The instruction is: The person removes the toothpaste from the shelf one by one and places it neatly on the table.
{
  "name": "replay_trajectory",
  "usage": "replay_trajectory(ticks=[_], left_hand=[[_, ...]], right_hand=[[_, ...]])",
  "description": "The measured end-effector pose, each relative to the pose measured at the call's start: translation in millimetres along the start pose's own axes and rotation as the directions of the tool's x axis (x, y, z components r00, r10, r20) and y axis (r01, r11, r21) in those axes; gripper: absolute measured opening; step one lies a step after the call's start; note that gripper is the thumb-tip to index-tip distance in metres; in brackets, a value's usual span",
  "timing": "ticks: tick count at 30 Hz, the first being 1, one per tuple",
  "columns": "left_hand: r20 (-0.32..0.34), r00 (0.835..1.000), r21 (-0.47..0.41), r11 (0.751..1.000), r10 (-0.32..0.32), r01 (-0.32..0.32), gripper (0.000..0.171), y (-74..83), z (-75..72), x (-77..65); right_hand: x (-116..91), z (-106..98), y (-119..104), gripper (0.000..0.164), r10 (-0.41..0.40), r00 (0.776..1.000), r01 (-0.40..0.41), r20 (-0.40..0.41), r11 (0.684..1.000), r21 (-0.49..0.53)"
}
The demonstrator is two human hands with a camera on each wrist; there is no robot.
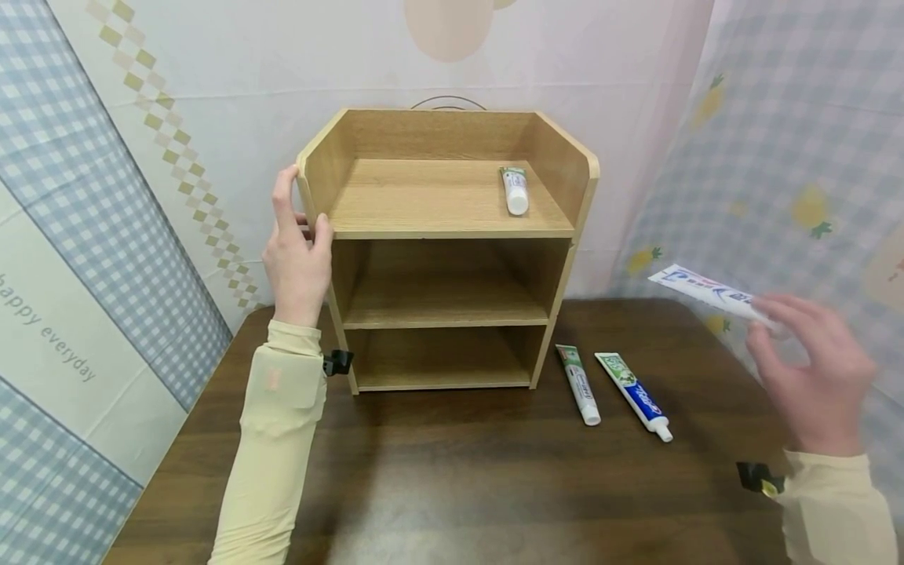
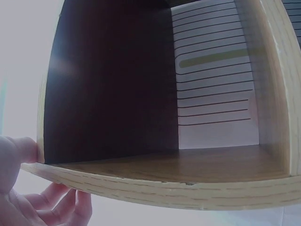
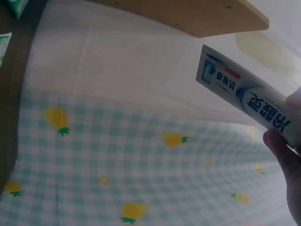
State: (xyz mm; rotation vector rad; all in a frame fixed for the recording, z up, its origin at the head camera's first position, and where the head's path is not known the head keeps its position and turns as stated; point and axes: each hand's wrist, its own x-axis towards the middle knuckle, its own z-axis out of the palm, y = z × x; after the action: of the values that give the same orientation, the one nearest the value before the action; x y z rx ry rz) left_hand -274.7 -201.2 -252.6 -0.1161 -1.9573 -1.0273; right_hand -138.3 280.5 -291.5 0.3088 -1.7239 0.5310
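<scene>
A wooden shelf unit [image 1: 452, 323] with an open top and two lower compartments stands on the table. My left hand [image 1: 300, 263] grips the front edge of its left side panel; in the left wrist view the fingers [image 2: 51, 202] and thumb lie on either side of the board. To the right of the shelf, my right hand [image 1: 819, 361] holds a white toothpaste tube [image 1: 706, 292] in the air by one end, its flat end pointing left. The right wrist view shows blue print on this tube [image 3: 244, 94]. A small white and green tube [image 1: 515, 191] lies on the top shelf.
Two more toothpaste tubes lie on the dark wooden table [image 1: 452, 486] right of the shelf: a green and white one [image 1: 579, 386] and a green and blue one [image 1: 634, 396]. Patterned cloth hangs behind and at both sides, with pineapples on the right cloth [image 1: 777, 157].
</scene>
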Motion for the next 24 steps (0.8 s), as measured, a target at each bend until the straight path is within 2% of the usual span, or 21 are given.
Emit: replay_trajectory(ticks=[8, 18, 24], left_hand=[[-0.002, 1.000, 0.003, 1.000, -0.007, 0.007, 0.055, -0.1, 0.6, 0.4], [-0.004, 1.000, -0.001, 1.000, -0.003, 0.003, 0.056, -0.3, 1.5, -1.4], [-0.008, 1.000, 0.001, 1.000, -0.007, 0.007, 0.054, 0.6, 0.8, -0.7]], right_hand=[[-13.1, -0.5, 16.3, 0.028, 0.019, 1.000, -0.019, 0.014, 1.000, -0.006], [-38.4, -4.6, 49.9, 0.030, 0.048, 0.991, -0.036, 0.126, 0.994, -0.102], [-52.2, -2.2, 62.1, 0.027, 0.071, 0.986, -0.058, 0.154, 0.994, -0.092]])
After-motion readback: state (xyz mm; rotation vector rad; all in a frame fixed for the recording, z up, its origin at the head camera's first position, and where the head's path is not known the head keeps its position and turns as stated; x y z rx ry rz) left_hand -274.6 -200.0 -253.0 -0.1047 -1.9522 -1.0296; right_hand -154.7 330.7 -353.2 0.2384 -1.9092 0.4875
